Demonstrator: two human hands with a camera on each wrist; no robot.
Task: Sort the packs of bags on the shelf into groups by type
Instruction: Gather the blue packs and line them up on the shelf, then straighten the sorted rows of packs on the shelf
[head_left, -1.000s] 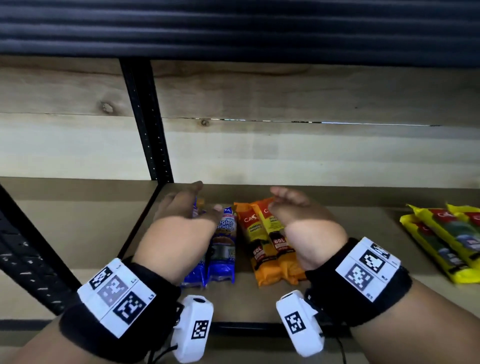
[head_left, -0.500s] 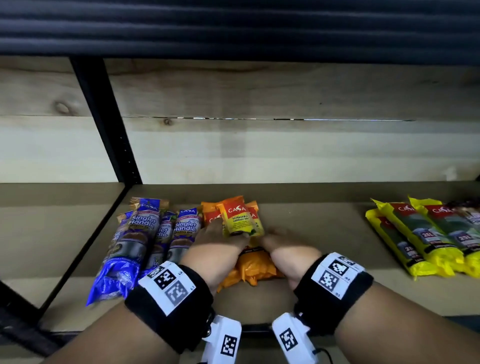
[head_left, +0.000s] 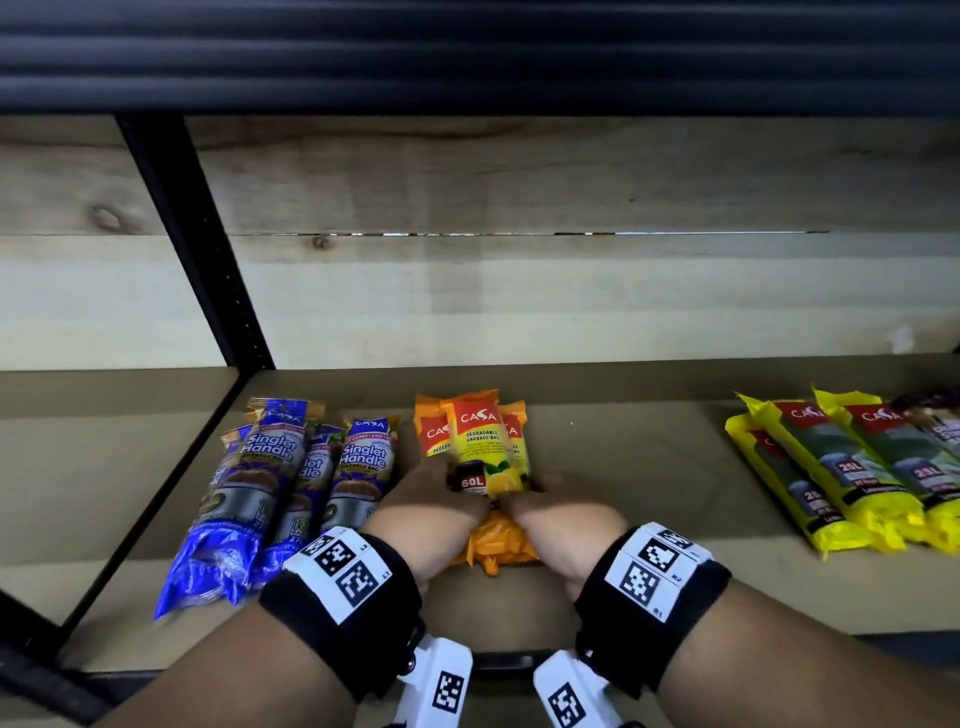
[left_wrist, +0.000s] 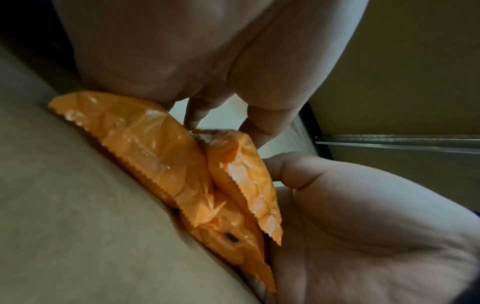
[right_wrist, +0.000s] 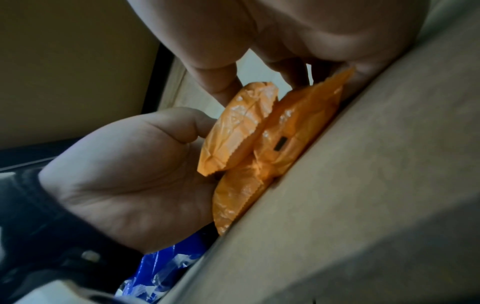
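Three orange Casa packs (head_left: 480, 441) lie stacked mid-shelf, one on top of two. My left hand (head_left: 423, 493) holds the stack from its left side and my right hand (head_left: 556, 506) from its right, thumbs on the top pack. The left wrist view shows my left hand's fingers (left_wrist: 193, 115) on the orange packs (left_wrist: 155, 148) and my right hand's thumb (left_wrist: 293, 168) against them. In the right wrist view the orange packs (right_wrist: 259, 133) sit between both hands. Several blue Singlet Handle packs (head_left: 291, 467) lie to the left. Yellow packs (head_left: 857, 478) lie at the right.
The packs rest on a tan shelf board (head_left: 649, 467) with bare room between the orange and yellow groups. A black upright post (head_left: 197, 244) stands at the left, with wooden planks (head_left: 519, 291) behind. A dark upper shelf edge (head_left: 467, 52) hangs overhead.
My left hand left the blue packs and both hands dropped to the sides of the orange stack. One orange pack now lies on top of the others.
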